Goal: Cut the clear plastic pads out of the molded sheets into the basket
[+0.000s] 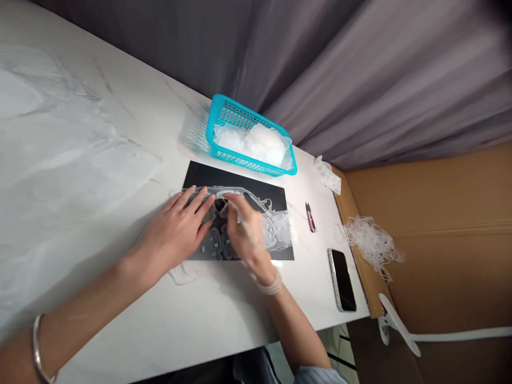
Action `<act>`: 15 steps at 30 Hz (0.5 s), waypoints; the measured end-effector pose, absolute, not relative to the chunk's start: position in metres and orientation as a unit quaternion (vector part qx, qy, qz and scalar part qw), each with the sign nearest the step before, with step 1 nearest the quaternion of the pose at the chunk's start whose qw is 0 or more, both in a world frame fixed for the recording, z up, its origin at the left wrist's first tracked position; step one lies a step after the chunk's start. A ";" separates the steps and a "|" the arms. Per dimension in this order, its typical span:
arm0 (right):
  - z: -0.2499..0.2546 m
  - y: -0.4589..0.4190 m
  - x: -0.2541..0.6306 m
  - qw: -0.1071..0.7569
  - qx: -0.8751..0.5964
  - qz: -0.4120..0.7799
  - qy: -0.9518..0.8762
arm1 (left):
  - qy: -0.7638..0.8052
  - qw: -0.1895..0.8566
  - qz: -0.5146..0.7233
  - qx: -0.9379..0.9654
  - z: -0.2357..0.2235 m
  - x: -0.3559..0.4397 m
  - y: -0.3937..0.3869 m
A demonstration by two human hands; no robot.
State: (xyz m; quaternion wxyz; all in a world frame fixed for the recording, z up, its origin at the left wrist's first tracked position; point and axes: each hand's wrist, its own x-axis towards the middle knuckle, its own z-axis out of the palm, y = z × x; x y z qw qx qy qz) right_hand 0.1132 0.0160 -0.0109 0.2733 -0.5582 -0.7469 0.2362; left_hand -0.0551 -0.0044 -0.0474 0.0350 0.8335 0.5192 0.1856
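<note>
Steadying the work is what the left hand (176,229) does here: open, palm down, fingers reaching onto the patterned translucent sheet (282,229) and gripping nothing. The right hand (236,232) is closed around a slim pale tool (248,232), held much like a pen; its tip is too blurred to make out. The sheet lies on a black mat (206,173) on the counter (224,320), between the far edge by the curtain and the near edge by the person's body, with a thin looping strip trailing across its upper part.

To do this well, the spread fingers should bear down just beside the tool, since such a thin, limp piece would probably pucker or creep if left loose. The two hands are close together, so short, light strokes led away from the left fingertips seem wisest. The dark mat helps: pale outlines stand out against it. Turning the mat, rather than twisting the wrist, would keep the angle comfortable.

The pink-handled snips (311,217) lie within easy reach, between the mat and the counter's right edge. The phone (343,280), by the near right corner, sits safely apart.
</note>
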 end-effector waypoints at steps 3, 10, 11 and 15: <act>-0.007 0.023 0.180 0.442 -0.598 0.369 -0.557 | 0.522 0.042 0.184 0.831 -0.047 -0.055 -0.005; 0.006 0.012 0.261 0.563 -0.564 0.489 -0.355 | 0.534 0.096 0.209 0.814 -0.041 -0.053 -0.002; 0.009 0.008 0.249 0.569 -0.554 0.484 -0.367 | 0.538 0.124 0.231 0.801 -0.036 -0.052 0.000; 0.033 -0.011 0.188 0.516 -0.537 0.449 -0.493 | 0.551 0.408 0.364 0.630 -0.004 -0.041 0.007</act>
